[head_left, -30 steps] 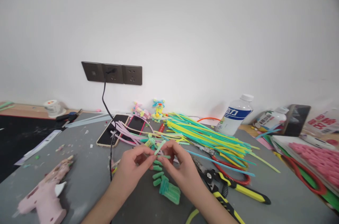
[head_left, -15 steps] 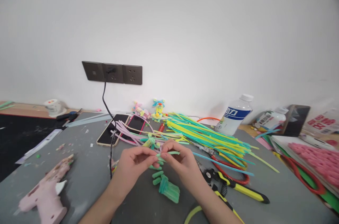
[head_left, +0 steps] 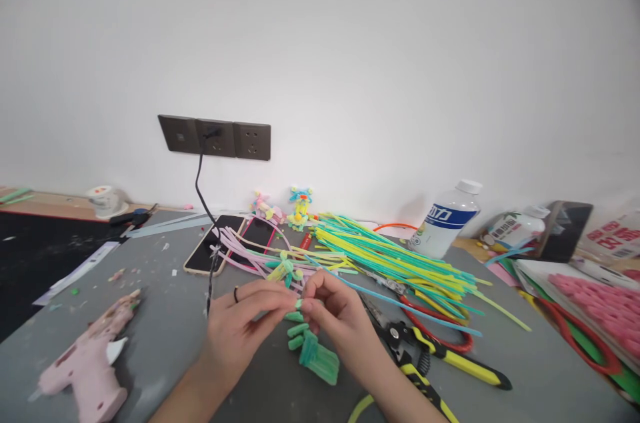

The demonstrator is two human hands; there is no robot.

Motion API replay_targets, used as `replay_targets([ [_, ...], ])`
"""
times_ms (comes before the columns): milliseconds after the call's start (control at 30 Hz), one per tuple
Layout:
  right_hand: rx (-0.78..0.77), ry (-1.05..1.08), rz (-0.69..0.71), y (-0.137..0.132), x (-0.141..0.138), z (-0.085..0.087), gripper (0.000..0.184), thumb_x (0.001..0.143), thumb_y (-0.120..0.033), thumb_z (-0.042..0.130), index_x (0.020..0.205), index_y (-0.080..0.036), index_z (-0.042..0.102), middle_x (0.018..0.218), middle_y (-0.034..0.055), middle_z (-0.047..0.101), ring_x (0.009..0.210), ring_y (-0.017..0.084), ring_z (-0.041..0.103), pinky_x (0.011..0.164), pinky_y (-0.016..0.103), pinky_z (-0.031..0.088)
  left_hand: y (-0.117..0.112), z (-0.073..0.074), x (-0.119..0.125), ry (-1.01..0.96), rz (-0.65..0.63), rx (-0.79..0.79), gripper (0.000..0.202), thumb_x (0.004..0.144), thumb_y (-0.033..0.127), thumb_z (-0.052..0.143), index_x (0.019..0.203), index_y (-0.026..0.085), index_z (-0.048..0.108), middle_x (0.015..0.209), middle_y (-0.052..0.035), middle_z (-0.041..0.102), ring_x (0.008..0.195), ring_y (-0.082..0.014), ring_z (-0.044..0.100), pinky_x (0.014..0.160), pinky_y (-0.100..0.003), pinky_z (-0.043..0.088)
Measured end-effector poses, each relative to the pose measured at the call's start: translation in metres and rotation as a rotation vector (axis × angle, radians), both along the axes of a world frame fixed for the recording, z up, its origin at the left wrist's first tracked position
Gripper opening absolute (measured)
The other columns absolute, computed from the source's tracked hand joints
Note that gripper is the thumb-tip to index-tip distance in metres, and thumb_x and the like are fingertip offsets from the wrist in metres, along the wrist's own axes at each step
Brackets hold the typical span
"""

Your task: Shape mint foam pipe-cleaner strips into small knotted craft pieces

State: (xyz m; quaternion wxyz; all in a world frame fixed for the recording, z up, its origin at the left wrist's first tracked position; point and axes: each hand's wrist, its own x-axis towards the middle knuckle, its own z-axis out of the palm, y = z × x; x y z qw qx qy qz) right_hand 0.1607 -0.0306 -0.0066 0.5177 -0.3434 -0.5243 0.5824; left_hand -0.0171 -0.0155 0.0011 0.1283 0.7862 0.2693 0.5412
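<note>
My left hand [head_left: 245,319] and my right hand [head_left: 334,319] meet above the grey table, fingertips close together. Both pinch a small light green pipe cleaner [head_left: 299,304], mostly covered by the fingers. A dark ring sits on a left finger. Just below the hands lie short green pipe cleaner pieces [head_left: 296,336] and a green bundle [head_left: 320,359] bound round its top. Behind the fingertips is a green and yellow pipe cleaner figure [head_left: 284,268].
A pink glue gun [head_left: 90,369] lies at left. Yellow-handled pliers [head_left: 450,359] and a pile of yellow and teal pipe cleaners [head_left: 390,259] are at right, before a white bottle [head_left: 447,219]. Phones [head_left: 213,246], a black cable [head_left: 200,189] and small figures [head_left: 300,207] stand behind.
My left hand has turned, its fingers now straighter and the ring showing. The green pipe cleaner end that stuck out past my right fingers is no longer visible.
</note>
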Motion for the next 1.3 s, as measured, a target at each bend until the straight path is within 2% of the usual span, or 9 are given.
replay_targets([
  [100,0.102,-0.076,-0.122,0.000,0.002,-0.001,0.022,0.086,-0.035,0.069,0.078,-0.019,0.056,0.070,-0.0023,0.051,0.058,0.010,0.044,0.052,0.021,0.037,0.001,-0.002,0.002,-0.048,-0.038,-0.145,0.017,0.083,0.007,0.068,0.086,0.023,0.074,0.083,0.0010,0.077,0.078,-0.0105,0.073,0.077,-0.013,0.056],
  [233,0.439,-0.315,-0.294,-0.003,0.008,-0.001,0.012,0.091,-0.021,0.063,0.080,-0.020,0.058,0.075,0.0000,0.055,0.068,0.013,0.051,0.061,0.024,0.040,0.004,-0.008,0.006,-0.241,-0.180,-0.613,0.016,0.082,0.017,0.071,0.096,0.025,0.075,0.091,-0.0012,0.076,0.084,-0.0140,0.072,0.075,-0.018,0.058],
  [333,0.632,-0.406,-0.337,-0.004,0.010,-0.001,0.012,0.091,-0.013,0.061,0.083,-0.021,0.056,0.076,0.0000,0.056,0.070,0.014,0.053,0.064,0.024,0.041,0.006,-0.010,0.007,-0.346,-0.274,-0.860,0.018,0.077,0.024,0.077,0.095,0.022,0.076,0.089,-0.0033,0.076,0.084,-0.0167,0.072,0.075,-0.021,0.059],
  [600,0.703,-0.436,-0.332,-0.003,0.010,-0.001,0.015,0.090,-0.010,0.062,0.084,-0.022,0.055,0.074,-0.0005,0.057,0.068,0.014,0.054,0.063,0.025,0.043,0.005,-0.002,0.010,-0.447,-0.317,-1.110,0.018,0.070,0.031,0.083,0.082,0.018,0.080,0.073,-0.0043,0.077,0.070,-0.0169,0.072,0.069,-0.023,0.059],
  [733,0.730,-0.442,-0.331,-0.003,0.010,-0.001,0.015,0.090,-0.009,0.062,0.083,-0.022,0.057,0.074,0.0007,0.060,0.067,0.015,0.055,0.062,0.026,0.043,0.004,0.002,0.013,-0.464,-0.322,-1.144,0.021,0.067,0.034,0.084,0.079,0.018,0.080,0.068,-0.0038,0.076,0.064,-0.0174,0.072,0.065,-0.025,0.059],
  [833,0.704,-0.452,-0.327,-0.004,0.010,0.000,0.014,0.089,-0.010,0.062,0.083,-0.022,0.059,0.074,0.0017,0.062,0.067,0.016,0.056,0.061,0.026,0.043,0.004,0.001,0.012,-0.438,-0.309,-1.081,0.018,0.070,0.033,0.083,0.077,0.017,0.080,0.066,-0.0042,0.076,0.065,-0.0186,0.072,0.066,-0.026,0.060],
  [1033,0.624,-0.427,-0.318,-0.005,0.010,0.000,0.013,0.090,-0.015,0.063,0.080,-0.023,0.060,0.072,0.0020,0.061,0.065,0.017,0.055,0.060,0.028,0.041,0.005,-0.006,0.006,-0.335,-0.279,-0.969,0.014,0.077,0.029,0.077,0.083,0.017,0.080,0.074,-0.0064,0.078,0.071,-0.0214,0.075,0.069,-0.029,0.061],
  [1300,0.656,-0.430,-0.323,-0.005,0.009,0.001,0.014,0.090,-0.011,0.062,0.081,-0.022,0.058,0.072,0.0009,0.059,0.066,0.016,0.054,0.063,0.027,0.041,0.001,-0.003,0.010,-0.380,-0.254,-0.903,0.009,0.076,0.026,0.077,0.080,0.018,0.081,0.070,-0.0050,0.078,0.067,-0.0192,0.074,0.065,-0.024,0.061],
])
